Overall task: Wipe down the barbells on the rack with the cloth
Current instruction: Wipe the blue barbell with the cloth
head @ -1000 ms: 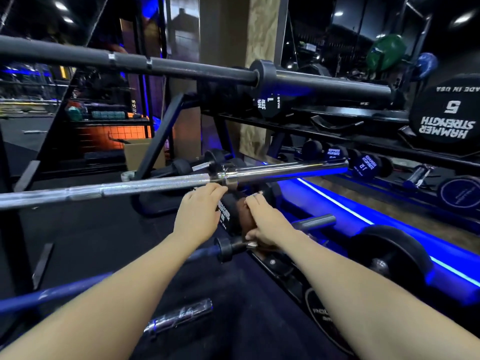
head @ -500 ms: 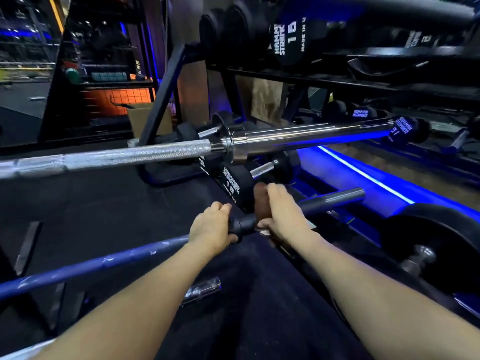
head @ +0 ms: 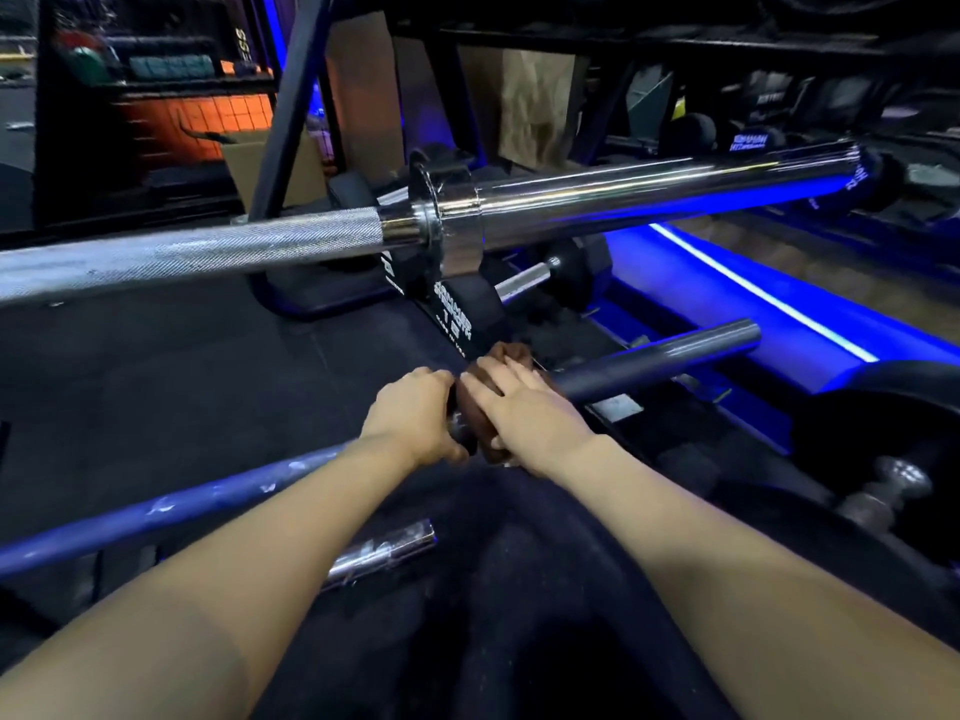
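Note:
A dark blue-black barbell (head: 660,358) lies low across the view, its shaft running down to the left. My left hand (head: 415,415) grips this bar just left of its collar. My right hand (head: 524,413) wraps a brown cloth (head: 475,407) round the sleeve right beside the collar. The cloth shows between my fingers and above them. A chrome barbell (head: 623,197) with a knurled silver shaft hangs higher, across the whole view, untouched.
Black dumbbells (head: 457,314) with white lettering sit on the rack behind my hands. A blue-lit strip (head: 769,298) runs along the right. A weight plate (head: 893,407) stands at the right edge. A short chrome sleeve (head: 384,550) lies lower, near my left forearm.
My left hand dropped from the chrome barbell to the lower dark bar and gripped it. My view moved down and closer. My right hand stayed with the cloth on the dark bar.

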A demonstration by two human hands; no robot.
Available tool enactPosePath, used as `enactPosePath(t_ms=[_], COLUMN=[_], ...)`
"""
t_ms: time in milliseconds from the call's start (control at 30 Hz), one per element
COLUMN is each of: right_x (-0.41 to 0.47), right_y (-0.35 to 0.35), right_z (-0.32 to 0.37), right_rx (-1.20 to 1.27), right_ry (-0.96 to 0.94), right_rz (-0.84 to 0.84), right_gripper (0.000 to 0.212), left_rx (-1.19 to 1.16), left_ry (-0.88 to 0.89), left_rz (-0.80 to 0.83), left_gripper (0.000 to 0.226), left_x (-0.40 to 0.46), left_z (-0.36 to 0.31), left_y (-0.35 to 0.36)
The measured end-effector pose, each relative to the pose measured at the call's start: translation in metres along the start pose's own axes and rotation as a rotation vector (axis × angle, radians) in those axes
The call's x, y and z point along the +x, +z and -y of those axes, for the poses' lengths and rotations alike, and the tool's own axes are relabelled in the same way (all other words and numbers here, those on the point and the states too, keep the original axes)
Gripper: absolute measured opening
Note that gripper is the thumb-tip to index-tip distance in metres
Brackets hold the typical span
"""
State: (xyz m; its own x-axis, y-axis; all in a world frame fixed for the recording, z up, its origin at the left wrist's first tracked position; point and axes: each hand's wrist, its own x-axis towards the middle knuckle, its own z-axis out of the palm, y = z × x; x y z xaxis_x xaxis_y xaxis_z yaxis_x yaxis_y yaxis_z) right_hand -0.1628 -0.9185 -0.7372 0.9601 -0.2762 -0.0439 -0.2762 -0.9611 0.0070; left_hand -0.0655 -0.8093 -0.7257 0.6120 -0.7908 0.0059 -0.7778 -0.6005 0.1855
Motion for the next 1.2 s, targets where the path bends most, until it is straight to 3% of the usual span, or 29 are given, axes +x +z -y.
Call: enactPosePath(t_ms=[267,500,667,767,900,1000,1200], right_x=[-0.005,-0.002,-0.005,-0.007,-0.012,-0.016,-0.018], right_y=[-0.012,-0.007,-0.002,0.001,0.004,0.008,0.007], right_z=[-0.039,-0.091,-0.136,-0.158,-0.188,-0.211,-0.250], right_rx=[0.097,0.161,0.203,0.202,0.217,0.210,0.237], right_ry=[0.155,0.266,0.351,0.370,0.444,0.486,0.584], right_rz=[0.052,0.059,0.045,0.032,0.015,-0.008,-0.026], right_gripper=[0.077,0.083,0.086,0.085,0.084,0.084,0.079], left_rx=[0.092,0.280,0.104,0.030,0.161,0.267,0.223], left_ry=[-0.036,-0.066,0.078,0.134,0.189,0.229,0.225], left_rz=[0.088,0.354,0.143,0.105,0.113,0.044,0.068], left_gripper=[0.074,0.067,0.053,0.053,0.060,0.049,0.053], left_x=[0.007,0.040,0.066,0.082,0.094,0.099,0.109], left_z=[-0.011,-0.035,-0.081,-0.117,-0.146,-0.150,-0.139], left_y=[-0.014,-0.039,-0.016,0.003,0.023,0.035,0.031])
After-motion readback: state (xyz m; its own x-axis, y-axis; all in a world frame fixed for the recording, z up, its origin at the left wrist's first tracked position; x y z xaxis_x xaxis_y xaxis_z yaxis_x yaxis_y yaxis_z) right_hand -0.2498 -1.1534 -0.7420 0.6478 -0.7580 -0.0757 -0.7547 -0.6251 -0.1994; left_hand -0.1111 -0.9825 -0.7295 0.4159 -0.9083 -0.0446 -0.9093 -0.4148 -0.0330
